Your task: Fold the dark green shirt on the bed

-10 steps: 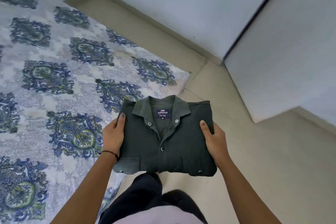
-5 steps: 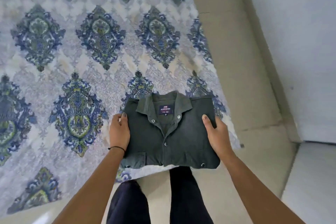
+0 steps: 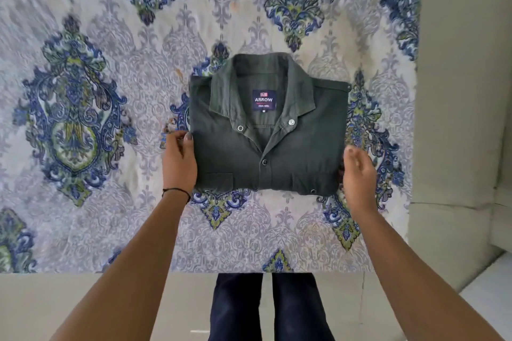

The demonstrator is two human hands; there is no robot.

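Observation:
The dark green shirt [image 3: 291, 163] lies folded into a neat rectangle on the patterned bed [image 3: 110, 216], collar up and away from me, its label showing. My left hand [image 3: 178, 163] grips the shirt's left edge, thumb on top of the cloth. At the right edge, my right hand [image 3: 358, 177] is blurred, with the thumb lifted off the fabric and the fingers loose beside it.
The bed's near edge runs across the lower part of the view, with beige floor [image 3: 83, 307] below it and my dark-trousered legs [image 3: 266, 307] standing there. Another strip of floor [image 3: 457, 91] runs along the bed's right side.
I carried the folded shirt from over the floor onto the bed and set it down flat. My right thumb has come off the cloth; my left hand keeps its hold.

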